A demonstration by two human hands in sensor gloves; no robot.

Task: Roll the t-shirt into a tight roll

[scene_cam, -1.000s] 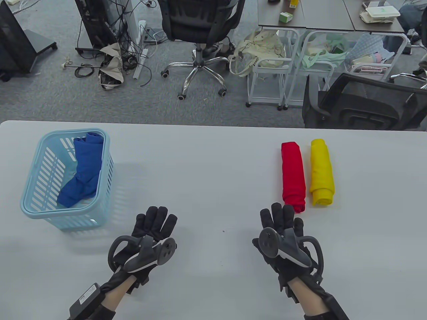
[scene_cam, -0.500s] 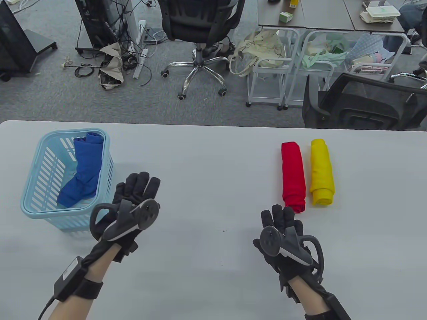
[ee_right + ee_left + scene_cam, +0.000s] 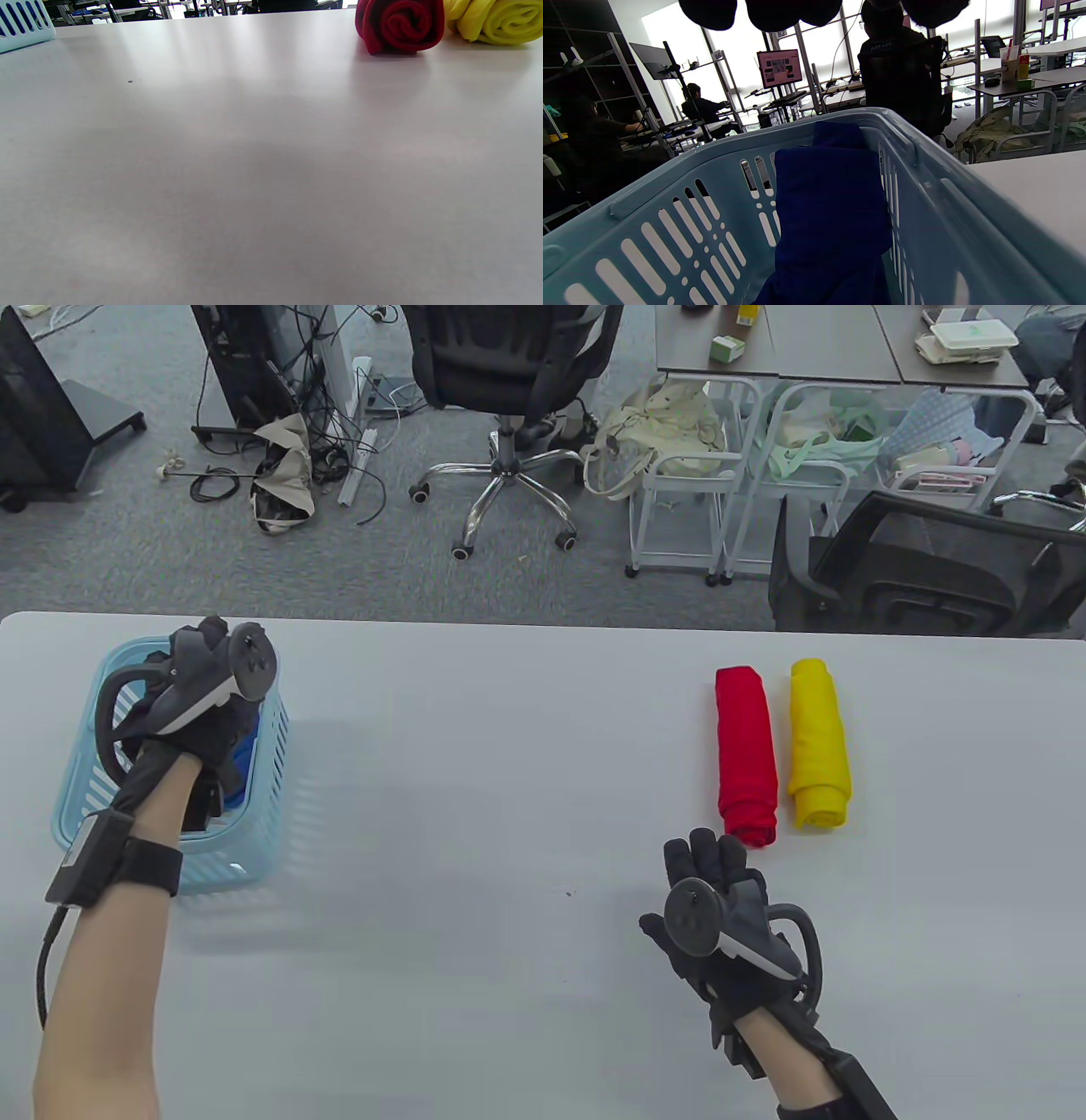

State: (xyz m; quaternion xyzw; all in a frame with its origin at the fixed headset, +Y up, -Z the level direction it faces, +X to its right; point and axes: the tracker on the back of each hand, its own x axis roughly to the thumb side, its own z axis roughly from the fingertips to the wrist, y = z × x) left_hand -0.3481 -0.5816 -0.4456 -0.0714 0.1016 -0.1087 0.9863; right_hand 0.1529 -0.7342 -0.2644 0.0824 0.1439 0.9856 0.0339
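A blue t-shirt (image 3: 831, 203) lies loosely bunched in a light blue slotted basket (image 3: 76, 831) at the table's left; in the table view only a bit of it (image 3: 243, 753) shows under my hand. My left hand (image 3: 191, 687) reaches into the basket from above. In the left wrist view its fingertips (image 3: 772, 8) hang just above the shirt, apart from it, holding nothing. My right hand (image 3: 713, 857) rests flat on the table with fingers spread, empty, just in front of a red roll (image 3: 747, 755).
The rolled red shirt (image 3: 396, 25) and a rolled yellow shirt (image 3: 819, 742) lie side by side at the table's right. The white table (image 3: 509, 780) stretches between basket and rolls. Office chairs and carts stand beyond the far edge.
My left hand has moved from the table's front to the far left and now sits over the basket, covering most of the blue shirt. My right hand has stayed in place.
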